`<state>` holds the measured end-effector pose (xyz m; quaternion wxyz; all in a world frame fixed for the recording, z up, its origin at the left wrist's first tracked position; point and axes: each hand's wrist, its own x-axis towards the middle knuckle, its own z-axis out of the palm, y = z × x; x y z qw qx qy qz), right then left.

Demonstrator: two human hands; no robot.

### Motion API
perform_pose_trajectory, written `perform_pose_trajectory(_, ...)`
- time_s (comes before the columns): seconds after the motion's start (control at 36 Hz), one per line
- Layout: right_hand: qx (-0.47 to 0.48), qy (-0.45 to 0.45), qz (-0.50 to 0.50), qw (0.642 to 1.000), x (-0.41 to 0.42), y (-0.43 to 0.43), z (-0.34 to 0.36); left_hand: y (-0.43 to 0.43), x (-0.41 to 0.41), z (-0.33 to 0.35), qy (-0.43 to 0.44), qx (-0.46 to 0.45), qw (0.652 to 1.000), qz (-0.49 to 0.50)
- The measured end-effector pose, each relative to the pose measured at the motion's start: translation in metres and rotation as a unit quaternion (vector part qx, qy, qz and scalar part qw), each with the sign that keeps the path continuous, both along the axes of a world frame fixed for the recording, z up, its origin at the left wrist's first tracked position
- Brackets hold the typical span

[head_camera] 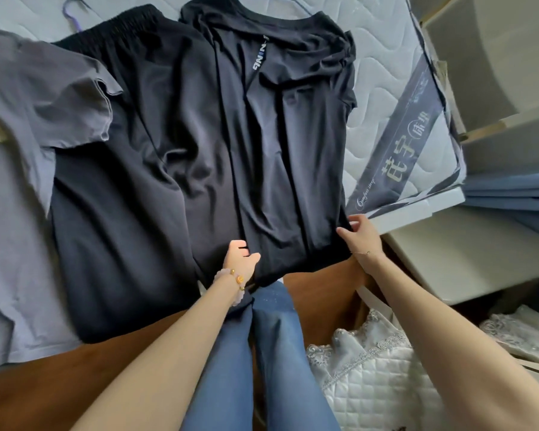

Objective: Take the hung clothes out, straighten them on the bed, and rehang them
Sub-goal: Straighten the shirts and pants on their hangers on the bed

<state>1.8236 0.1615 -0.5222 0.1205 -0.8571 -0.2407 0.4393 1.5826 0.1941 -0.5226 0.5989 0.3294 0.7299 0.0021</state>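
A black T-shirt (287, 144) with white lettering lies flat on the bed (383, 98), its collar at the far end. My left hand (241, 259) grips the left part of its bottom hem. My right hand (360, 236) pinches the hem's right corner at the mattress edge. Black shorts (131, 188) with an elastic waistband lie spread to the left, partly under the T-shirt. A grey T-shirt (22, 150) lies at the far left. A purple hanger (72, 14) shows at the top left, partly hidden by the shorts.
A brown wooden bed frame (321, 290) runs along the near edge. White quilted bedding (364, 377) lies on the floor at the lower right. Light cabinets (495, 88) with folded blue cloth (511, 194) stand to the right of the bed.
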Motion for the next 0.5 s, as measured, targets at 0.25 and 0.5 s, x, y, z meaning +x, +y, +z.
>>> perform_pose_trajectory(0.25,0.044,0.073,-0.015,0.996,0.019,0.008,0.005,0.009,0.012,0.0,-0.094,-0.093,0.991,0.007)
perform_pose_trajectory(0.5,0.029,0.053,-0.047,0.997,0.063,0.005,0.019,0.008,0.01,0.016,-0.194,-0.118,0.959,0.172)
